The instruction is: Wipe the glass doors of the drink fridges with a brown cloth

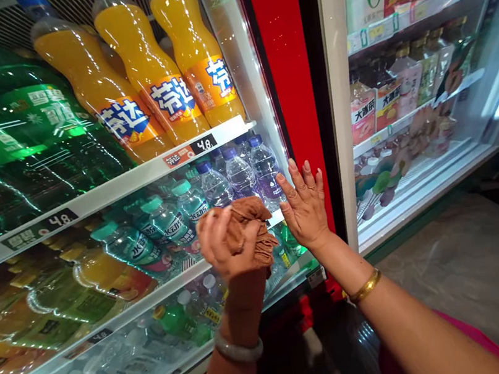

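Observation:
A crumpled brown cloth (262, 225) is bunched in my left hand (220, 244), whose fingers curl around it in front of the glass door of a drinks fridge. A pale bangle (239, 346) circles that wrist. To its right, my right hand (306, 206) lies flat with stretched fingers against the edge of the door, by its red frame (285, 69). It holds nothing, and a gold bangle (366, 287) sits on its wrist. Behind the glass, close to both hands, stand clear water bottles with purple caps (240, 172) and bottles with teal caps (172, 220).
Large orange soda bottles (157, 69) and green bottles (36, 112) fill the fridge's upper shelf. White shelf edges (104, 187) carry price tags. A second fridge with cartons (362, 110) stands to the right, its white frame (341, 104) beside grey floor (469, 279).

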{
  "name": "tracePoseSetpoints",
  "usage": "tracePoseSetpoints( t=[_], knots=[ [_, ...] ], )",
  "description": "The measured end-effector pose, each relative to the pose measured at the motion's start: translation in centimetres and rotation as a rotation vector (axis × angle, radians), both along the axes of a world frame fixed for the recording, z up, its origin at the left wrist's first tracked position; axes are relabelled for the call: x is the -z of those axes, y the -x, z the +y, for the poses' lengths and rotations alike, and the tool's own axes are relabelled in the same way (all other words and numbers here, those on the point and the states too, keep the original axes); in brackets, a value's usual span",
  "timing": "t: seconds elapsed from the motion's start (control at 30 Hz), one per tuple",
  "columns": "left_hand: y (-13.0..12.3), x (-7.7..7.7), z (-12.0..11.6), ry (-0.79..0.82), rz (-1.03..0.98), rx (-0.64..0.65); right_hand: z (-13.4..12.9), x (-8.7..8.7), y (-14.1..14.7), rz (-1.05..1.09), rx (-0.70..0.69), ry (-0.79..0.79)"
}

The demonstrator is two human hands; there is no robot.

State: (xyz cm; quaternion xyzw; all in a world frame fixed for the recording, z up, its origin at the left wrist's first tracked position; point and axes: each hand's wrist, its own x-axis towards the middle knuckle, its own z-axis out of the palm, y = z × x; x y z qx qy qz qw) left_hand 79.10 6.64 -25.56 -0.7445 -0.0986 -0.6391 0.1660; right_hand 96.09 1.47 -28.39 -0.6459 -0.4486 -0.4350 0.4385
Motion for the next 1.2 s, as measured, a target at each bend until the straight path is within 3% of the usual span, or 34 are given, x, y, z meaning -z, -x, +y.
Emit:
tracePoseSetpoints(
  t=[0.1, 0.17, 0.33, 0.4, 0.6, 0.67, 0.77, 0.83, 0.9, 1.0, 1.07, 1.13, 1.2],
  knots=[
    [-0.9, 1.8, -0.5, -0.084, 0.146, 0.117, 0.0, 0.0, -0.1, -0.013, -0.001, -0.003],
    [-1.1, 2.1, -0.7, -0.097, 0.205, 0.157, 0.0, 0.1, -0.2, -0.020, -0.005, -0.002],
    [0.8, -1.2, -0.1, -0.013, 0.021, -0.003, 0.1, 0.1, 0.1, 0.003, 0.003, 0.001],
    [1.0, -1.2, -0.1, 0.002, -0.031, -0.048, 0.2, 0.2, 0.1, 0.009, 0.008, 0.008],
    [-1.6, 4.3, -1.1, -0.019, 0.174, 0.129, 0.2, 0.4, -0.4, -0.056, -0.003, -0.005],
    [-1.4, 3.9, -0.9, -0.031, 0.168, 0.128, 0.1, 0.5, -0.4, -0.066, -0.002, -0.006],
    [0.0, 1.1, -0.1, -0.024, 0.031, 0.068, 0.3, 0.5, -0.2, -0.057, -0.006, -0.026],
    [0.5, 0.1, 0.1, 0.001, -0.076, 0.013, 0.5, 0.6, -0.2, -0.056, -0.010, -0.041],
    [0.2, 1.0, -0.2, -0.001, -0.065, 0.028, 0.7, 0.8, -0.3, -0.047, -0.007, -0.037],
    [-1.3, 3.9, -1.0, -0.006, 0.061, 0.106, 0.8, 1.1, -0.8, -0.072, 0.000, -0.040],
    [-1.9, 4.6, -1.1, -0.004, 0.089, 0.103, 0.7, 1.1, -0.9, -0.091, -0.010, -0.041],
    [-1.7, 3.3, -0.6, -0.050, 0.048, 0.067, 0.6, 1.2, -0.7, -0.061, -0.022, -0.017],
    [-1.2, 1.0, 0.3, -0.096, -0.063, 0.009, 0.6, 1.2, -0.5, -0.025, -0.016, 0.000]
  ],
)
